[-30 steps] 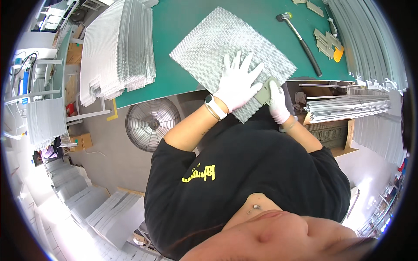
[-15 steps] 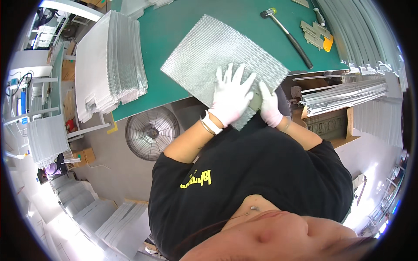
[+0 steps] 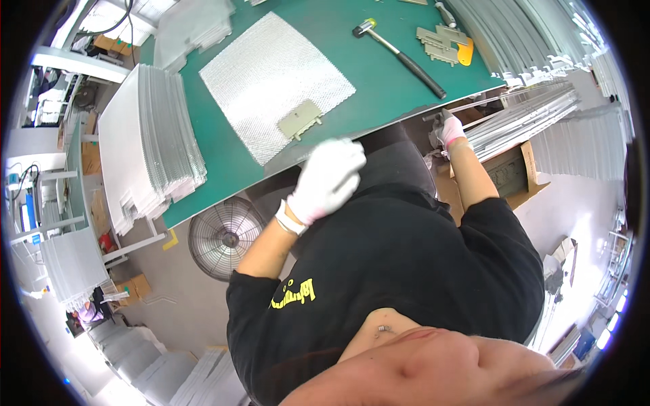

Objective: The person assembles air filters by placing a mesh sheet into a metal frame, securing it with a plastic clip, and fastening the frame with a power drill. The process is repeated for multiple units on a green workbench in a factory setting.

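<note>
1 olive plate lies on a mesh sheet atop a green table, the left hand half-curled, empty, near its edge, the right hand beside metal strips, grip unclear.

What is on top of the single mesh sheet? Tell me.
A grey-green notched plate lies on the mesh sheet, at its lower-right edge; the mesh beneath the plate is covered.

Plate on mesh sheet on table, panel stack at left, hammer at right
</note>
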A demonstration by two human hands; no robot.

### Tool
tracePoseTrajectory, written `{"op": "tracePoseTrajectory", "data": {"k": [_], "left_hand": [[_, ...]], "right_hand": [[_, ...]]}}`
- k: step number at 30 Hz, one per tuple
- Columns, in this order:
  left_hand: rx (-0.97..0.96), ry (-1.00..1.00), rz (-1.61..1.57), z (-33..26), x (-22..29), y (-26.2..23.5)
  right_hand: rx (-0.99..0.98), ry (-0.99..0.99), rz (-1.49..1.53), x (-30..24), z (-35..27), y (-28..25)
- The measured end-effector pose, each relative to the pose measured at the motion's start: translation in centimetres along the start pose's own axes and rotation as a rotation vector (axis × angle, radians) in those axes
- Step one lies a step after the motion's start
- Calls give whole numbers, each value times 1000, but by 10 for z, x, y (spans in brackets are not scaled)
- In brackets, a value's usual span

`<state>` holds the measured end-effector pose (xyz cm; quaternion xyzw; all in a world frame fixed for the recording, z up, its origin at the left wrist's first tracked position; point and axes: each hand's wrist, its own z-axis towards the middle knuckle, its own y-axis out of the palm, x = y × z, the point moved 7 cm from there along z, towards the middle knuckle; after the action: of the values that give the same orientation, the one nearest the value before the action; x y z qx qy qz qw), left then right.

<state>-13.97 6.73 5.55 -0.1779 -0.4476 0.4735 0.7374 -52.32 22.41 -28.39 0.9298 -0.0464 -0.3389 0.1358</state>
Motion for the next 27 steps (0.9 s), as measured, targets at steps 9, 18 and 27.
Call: {"op": "tracePoseTrajectory", "data": {"k": [9,18,27], "left_hand": [[-383,-800,-664,-105,-58,144],[292,-754,-1068,-61,-39,46],[895,-209,-473,-142,23,-216]], "right_hand": [[-474,96,101,14,-119,44],[-840,50,-66,23,-294,126],[-447,-728,383,-269,-259,27]]}}
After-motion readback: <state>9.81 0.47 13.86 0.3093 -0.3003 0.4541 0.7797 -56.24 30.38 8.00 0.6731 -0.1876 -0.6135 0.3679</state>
